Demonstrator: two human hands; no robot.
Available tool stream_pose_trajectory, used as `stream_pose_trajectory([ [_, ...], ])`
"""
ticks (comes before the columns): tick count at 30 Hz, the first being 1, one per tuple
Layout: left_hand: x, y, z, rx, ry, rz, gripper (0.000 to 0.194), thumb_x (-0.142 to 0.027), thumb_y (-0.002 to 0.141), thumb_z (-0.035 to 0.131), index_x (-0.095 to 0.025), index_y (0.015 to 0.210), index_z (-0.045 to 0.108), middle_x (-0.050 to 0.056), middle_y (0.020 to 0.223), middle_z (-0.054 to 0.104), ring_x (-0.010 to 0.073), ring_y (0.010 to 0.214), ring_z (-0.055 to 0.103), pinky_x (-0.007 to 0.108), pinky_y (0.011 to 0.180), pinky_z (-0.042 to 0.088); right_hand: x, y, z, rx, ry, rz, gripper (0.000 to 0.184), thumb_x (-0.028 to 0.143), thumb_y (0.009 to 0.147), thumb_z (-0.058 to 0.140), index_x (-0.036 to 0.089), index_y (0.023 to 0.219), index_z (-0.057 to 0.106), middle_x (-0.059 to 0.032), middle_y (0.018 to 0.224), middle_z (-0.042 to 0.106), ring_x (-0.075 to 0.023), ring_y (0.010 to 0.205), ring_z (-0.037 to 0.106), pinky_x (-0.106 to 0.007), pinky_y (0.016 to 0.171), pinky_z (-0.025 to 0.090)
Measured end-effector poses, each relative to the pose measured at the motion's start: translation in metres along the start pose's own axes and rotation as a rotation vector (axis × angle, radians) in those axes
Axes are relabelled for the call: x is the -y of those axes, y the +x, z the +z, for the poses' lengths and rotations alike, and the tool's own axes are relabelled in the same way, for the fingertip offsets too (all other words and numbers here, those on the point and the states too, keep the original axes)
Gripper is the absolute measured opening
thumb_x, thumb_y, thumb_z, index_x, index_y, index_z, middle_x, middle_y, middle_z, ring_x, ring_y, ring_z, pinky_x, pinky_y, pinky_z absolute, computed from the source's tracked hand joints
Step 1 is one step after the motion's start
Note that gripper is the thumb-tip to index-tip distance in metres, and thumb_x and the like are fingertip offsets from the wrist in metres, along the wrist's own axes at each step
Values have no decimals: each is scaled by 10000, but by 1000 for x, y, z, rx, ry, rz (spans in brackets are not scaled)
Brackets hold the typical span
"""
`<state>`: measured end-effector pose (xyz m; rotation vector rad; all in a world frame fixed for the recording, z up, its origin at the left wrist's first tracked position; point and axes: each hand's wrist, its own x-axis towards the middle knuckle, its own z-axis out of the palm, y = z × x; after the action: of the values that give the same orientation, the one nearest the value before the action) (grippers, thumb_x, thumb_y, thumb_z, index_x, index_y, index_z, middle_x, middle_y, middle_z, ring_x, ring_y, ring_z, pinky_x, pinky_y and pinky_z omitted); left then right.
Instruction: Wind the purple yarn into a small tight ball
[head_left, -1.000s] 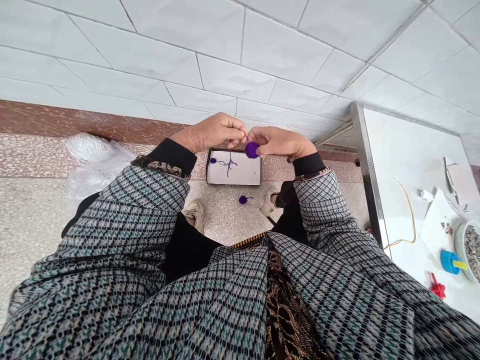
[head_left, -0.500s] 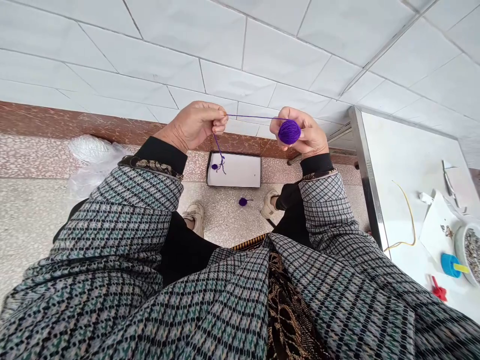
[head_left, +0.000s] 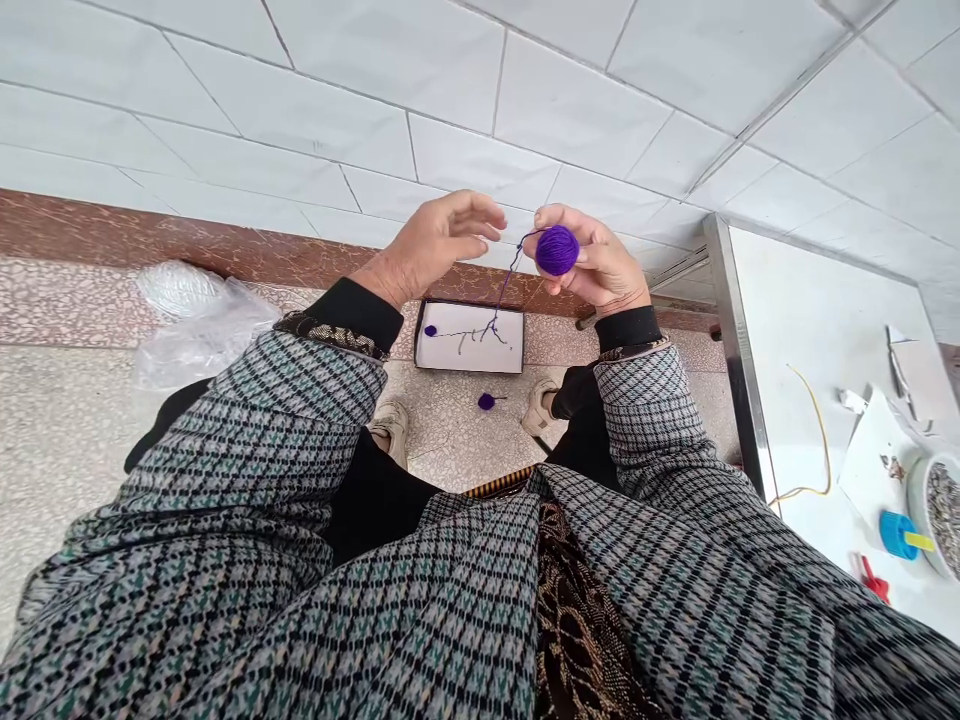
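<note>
A small ball of purple yarn is held in the fingers of my right hand. From it a loose, slightly tangled strand hangs down toward a white shallow box with dark edges on the floor. A smaller purple yarn ball lies in the box at its left end, with a thin strand running from it. My left hand is beside the ball, a little to its left, fingers apart and nothing in them. Another little purple ball rests on the floor in front of the box.
A white table stands at the right, bearing a yellow cord, a blue cap, a red object and a bowl. Clear plastic bags lie at the left by the tiled wall. My shoes flank the floor ball.
My left hand has let go of the yarn and moved right, nearer the ball. The strand, taut between both hands before, now hangs slack from the ball. My right hand has shifted slightly left.
</note>
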<state>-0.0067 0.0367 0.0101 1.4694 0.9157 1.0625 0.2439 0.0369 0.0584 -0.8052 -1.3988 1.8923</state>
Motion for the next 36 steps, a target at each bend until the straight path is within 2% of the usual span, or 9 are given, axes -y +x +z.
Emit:
stream_pose_trajectory([
  [5, -13, -4, 15, 210, -141, -87, 335, -48, 873, 746, -217, 1142, 641, 17, 960, 789, 193, 862, 784, 367, 887, 629, -3, 6, 5, 68, 48, 49, 504, 315, 789, 899, 203, 1226, 675, 43, 887, 722, -82, 673, 592, -178, 611, 543],
  [9, -11, -2, 10, 81, -37, -98, 56, -181, 989, 738, -215, 989, 694, -14, 729, 587, 145, 630, 555, 330, 664, 459, -8, 8, -4, -61, -7, 44, 400, 469, 845, 852, 171, 1081, 729, 26, 911, 734, -65, 753, 588, -193, 670, 511],
  [14, -16, -4, -2, 210, -23, -108, 354, -423, 962, 763, -210, 710, 637, 52, 727, 590, 173, 658, 563, 365, 693, 475, -16, 13, -25, -145, 72, -105, 431, 643, 833, 834, 249, 979, 741, -1, 918, 738, -140, 873, 656, -223, 726, 596],
  [19, -18, -10, -17, 281, -25, -225, 434, -433, 906, 758, -220, 613, 519, 60, 691, 538, 194, 693, 607, 405, 788, 564, 16, 1, -51, -325, 772, -542, 636, 224, 697, 945, 407, 1291, 811, 44, 976, 757, -187, 768, 608, -320, 918, 679],
  [22, -4, -10, -32, 286, 85, -296, 307, -346, 879, 693, -215, 619, 595, 82, 710, 600, 239, 764, 678, 435, 854, 591, 48, -19, -59, -412, 1384, -647, 707, -23, 906, 736, 286, 1542, 751, 3, 1124, 786, -158, 771, 608, -391, 1319, 472],
  [25, 15, -10, -47, 309, 263, -330, 230, -363, 832, 688, -222, 650, 687, 85, 747, 703, 278, 859, 729, 424, 923, 603, 69, -38, -59, -456, 1839, -886, 778, -257, 908, 613, 150, 1557, 749, -82, 1410, 795, -83, 1038, 746, -374, 1454, 250],
  [29, 18, -14, -49, 278, 367, -311, 233, -437, 786, 725, -226, 688, 739, 85, 821, 776, 282, 919, 710, 464, 1044, 587, 78, -50, -55, -297, 2253, -1140, 673, -335, 876, 540, 91, 1292, 854, -166, 1546, 765, -64, 1365, 767, -314, 1367, 413],
  [32, -6, -20, -40, 219, 173, -270, 282, -488, 783, 754, -269, 632, 663, 64, 681, 649, 261, 791, 651, 560, 1016, 590, 81, -52, -53, -122, 2458, -1112, 571, -305, 874, 554, 112, 1089, 881, -164, 1520, 784, -83, 1363, 786, -176, 1104, 600],
  [36, -46, -30, -32, 238, -78, -202, 360, -578, 760, 827, -343, 606, 603, 36, 575, 462, 282, 701, 591, 626, 923, 618, 82, -52, -55, -79, 2600, -1059, 488, -230, 891, 581, 163, 920, 869, -111, 1495, 804, -130, 1392, 786, -111, 913, 632],
])
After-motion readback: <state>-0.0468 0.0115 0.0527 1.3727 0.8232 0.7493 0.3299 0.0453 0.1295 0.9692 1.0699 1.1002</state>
